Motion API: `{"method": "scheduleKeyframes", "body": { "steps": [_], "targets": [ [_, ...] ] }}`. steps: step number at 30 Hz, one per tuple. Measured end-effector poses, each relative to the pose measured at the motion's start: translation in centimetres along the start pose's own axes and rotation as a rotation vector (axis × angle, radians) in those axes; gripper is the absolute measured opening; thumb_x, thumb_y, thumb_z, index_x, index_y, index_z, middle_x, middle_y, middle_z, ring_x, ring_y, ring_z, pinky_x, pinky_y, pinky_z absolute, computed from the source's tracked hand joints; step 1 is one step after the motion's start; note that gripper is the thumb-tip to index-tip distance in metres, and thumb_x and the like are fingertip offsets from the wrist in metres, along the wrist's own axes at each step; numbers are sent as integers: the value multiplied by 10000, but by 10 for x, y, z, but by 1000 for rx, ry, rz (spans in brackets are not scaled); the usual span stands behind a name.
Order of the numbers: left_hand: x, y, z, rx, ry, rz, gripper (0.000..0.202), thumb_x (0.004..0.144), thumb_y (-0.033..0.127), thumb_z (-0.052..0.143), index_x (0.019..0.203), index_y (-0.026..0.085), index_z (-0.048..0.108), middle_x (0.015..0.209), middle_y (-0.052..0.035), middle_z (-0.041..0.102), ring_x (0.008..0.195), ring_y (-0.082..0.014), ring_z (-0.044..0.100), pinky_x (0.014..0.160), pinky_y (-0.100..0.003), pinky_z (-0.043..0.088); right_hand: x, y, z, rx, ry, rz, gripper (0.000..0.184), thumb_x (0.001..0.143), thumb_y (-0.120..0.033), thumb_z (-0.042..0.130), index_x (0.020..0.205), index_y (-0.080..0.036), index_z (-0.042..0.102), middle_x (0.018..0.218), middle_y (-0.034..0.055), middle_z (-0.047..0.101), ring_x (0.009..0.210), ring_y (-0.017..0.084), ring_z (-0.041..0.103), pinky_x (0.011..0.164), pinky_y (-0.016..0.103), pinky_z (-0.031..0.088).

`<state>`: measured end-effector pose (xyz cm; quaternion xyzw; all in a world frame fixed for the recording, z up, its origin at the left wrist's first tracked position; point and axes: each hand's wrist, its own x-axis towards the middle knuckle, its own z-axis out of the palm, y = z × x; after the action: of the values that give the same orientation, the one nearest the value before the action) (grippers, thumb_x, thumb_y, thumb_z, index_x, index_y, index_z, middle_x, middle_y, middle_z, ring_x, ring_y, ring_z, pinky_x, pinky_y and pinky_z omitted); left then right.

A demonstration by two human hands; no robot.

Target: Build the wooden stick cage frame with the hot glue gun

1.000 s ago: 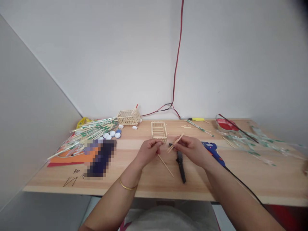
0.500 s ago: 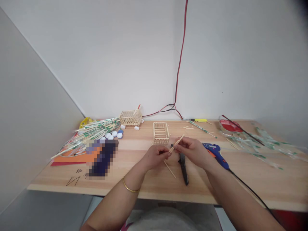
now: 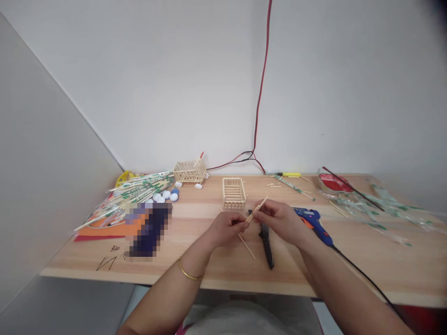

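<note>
My left hand (image 3: pixel 228 228) and my right hand (image 3: pixel 279 221) meet over the middle of the table. Between them they pinch thin wooden sticks (image 3: pixel 260 204), seemingly two side by side, slanting up to the right. The left fingertips close on the lower end, the right thumb and fingers on the upper part. Beneath the hands, a loose wooden stick (image 3: pixel 247 247) lies on the tabletop, partly covered by the left hand. A black utility knife (image 3: pixel 266 245) rests below the right hand. Just beyond the hands sits a small open crate of glued sticks (image 3: pixel 243 193).
A blue glue gun (image 3: pixel 314 221) lies by my right forearm, its cord trailing toward me. At the back left stands a stick cart (image 3: pixel 190 172) on white wheels, beside bottle caps (image 3: pixel 166 194) and wrapped sticks (image 3: pixel 143 186). A red tray (image 3: pixel 335 184) and plastic wrappers (image 3: pixel 377 221) occupy the right.
Both hands keep their pinch on the sticks, which have shifted only very slightly between the fingers. Everything else on the table lies as before.
</note>
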<state>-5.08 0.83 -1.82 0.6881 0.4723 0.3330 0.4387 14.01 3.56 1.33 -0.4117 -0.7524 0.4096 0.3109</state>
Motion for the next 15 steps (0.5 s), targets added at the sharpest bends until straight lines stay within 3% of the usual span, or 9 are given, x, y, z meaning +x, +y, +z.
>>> {"method": "scheduleKeyframes", "body": {
  "steps": [15],
  "targets": [
    [0,-5,1,-28,-19,-12,241,771,341,573,679,125,628,592,18,538,566,-89,443,545,-205,321,-2,2,1,-10,-1,19,210,814,-369,556,749,-171,586,683,4,613,645,139,539,625,258,413]
  ]
}}
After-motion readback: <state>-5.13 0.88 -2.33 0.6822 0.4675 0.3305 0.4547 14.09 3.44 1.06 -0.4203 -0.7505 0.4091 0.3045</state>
